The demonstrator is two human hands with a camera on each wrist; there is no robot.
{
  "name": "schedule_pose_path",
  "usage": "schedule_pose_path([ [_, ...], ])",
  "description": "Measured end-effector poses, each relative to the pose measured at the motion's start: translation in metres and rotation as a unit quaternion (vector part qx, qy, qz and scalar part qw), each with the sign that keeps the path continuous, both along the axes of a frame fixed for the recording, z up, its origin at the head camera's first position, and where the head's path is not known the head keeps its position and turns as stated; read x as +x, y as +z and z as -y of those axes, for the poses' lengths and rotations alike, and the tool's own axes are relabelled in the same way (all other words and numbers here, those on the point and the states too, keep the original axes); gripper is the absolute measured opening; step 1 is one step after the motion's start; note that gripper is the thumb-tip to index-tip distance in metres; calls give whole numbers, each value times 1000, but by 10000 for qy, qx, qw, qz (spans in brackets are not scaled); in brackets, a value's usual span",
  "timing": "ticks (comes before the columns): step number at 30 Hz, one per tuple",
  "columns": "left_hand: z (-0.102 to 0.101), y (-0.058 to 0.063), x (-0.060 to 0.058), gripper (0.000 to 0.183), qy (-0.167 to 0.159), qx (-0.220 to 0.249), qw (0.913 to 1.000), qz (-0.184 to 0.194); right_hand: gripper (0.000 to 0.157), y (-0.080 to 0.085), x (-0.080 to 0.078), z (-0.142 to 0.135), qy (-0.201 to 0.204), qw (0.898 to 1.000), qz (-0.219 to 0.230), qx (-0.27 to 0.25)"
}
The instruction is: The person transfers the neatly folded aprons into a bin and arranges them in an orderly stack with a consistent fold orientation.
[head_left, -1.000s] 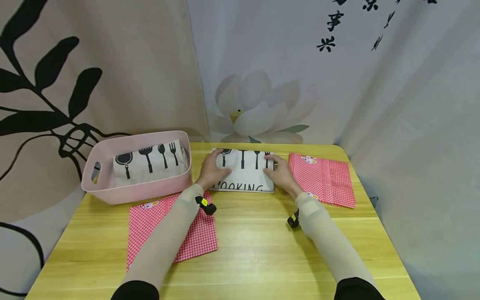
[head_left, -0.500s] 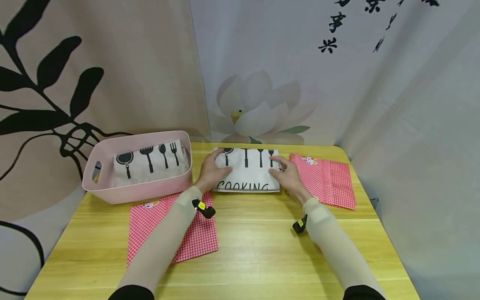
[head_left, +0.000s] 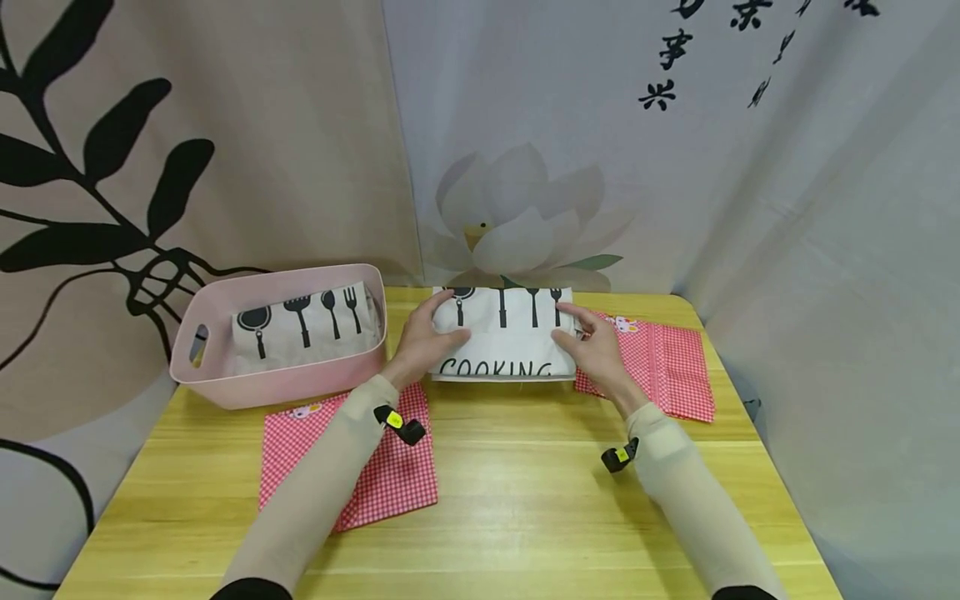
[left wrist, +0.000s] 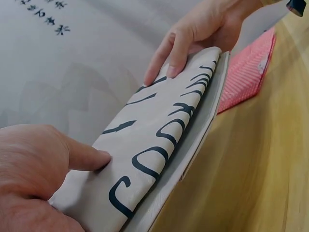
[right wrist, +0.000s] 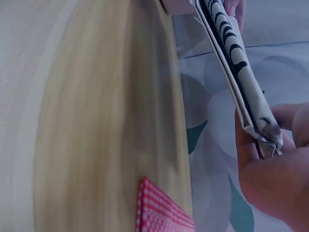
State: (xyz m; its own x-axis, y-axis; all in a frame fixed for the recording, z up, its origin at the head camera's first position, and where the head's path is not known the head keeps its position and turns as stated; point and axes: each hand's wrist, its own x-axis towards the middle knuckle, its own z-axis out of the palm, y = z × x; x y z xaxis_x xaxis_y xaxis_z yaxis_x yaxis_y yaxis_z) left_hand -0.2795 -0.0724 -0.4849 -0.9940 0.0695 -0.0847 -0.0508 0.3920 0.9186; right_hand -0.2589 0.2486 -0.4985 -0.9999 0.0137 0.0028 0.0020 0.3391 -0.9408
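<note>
A folded white cloth (head_left: pixel 498 340) with black utensil pictures and the word COOKING hangs above the back of the table between my two hands. My left hand (head_left: pixel 423 343) holds its left end, thumb on top. At the other end my right hand (head_left: pixel 600 354) grips the edge, thumb above and fingers beneath, as the right wrist view shows. The cloth (right wrist: pixel 248 94) is folded into several layers, and a gap shows between them along the near side. A similar printed cloth (head_left: pixel 311 329) lies in the pink basket (head_left: pixel 285 387) to the left.
One red-checked cloth (head_left: pixel 397 475) lies flat at the front left, partly under my left forearm. Another folded red-checked cloth (head_left: pixel 671 367) is at the back right of the wooden table (head_left: pixel 517 500). A curtain (head_left: pixel 525 125) hangs behind the back edge.
The white cloth has risen off the table and shifted slightly right with both hands. My right hand has moved right with its end. Basket and red-checked cloths have stayed put.
</note>
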Motion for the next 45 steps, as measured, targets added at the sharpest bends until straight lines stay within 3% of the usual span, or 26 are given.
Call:
schedule_pose_path([
  [8, 6, 15, 15, 58, -109, -64, 9999, -99, 57, 13, 11, -4, 93, 9998, -45, -194],
  [15, 15, 26, 28, 59, -318, 48, 9990, -295, 57, 18, 20, -7, 245, 9986, -265, -376],
  [28, 26, 31, 36, 65, -561, 710, 9956, -231, 55, 24, 25, -1, 275, 9949, -589, -774],
  [35, 35, 37, 38, 65, -504, 445, 9963, -535, 56, 34, 28, 4, 352, 9952, -559, -715],
  [45, 48, 43, 42, 64, -447, 211, 9971, -583, 57, 40, 26, 17, 424, 9954, -599, -621],
])
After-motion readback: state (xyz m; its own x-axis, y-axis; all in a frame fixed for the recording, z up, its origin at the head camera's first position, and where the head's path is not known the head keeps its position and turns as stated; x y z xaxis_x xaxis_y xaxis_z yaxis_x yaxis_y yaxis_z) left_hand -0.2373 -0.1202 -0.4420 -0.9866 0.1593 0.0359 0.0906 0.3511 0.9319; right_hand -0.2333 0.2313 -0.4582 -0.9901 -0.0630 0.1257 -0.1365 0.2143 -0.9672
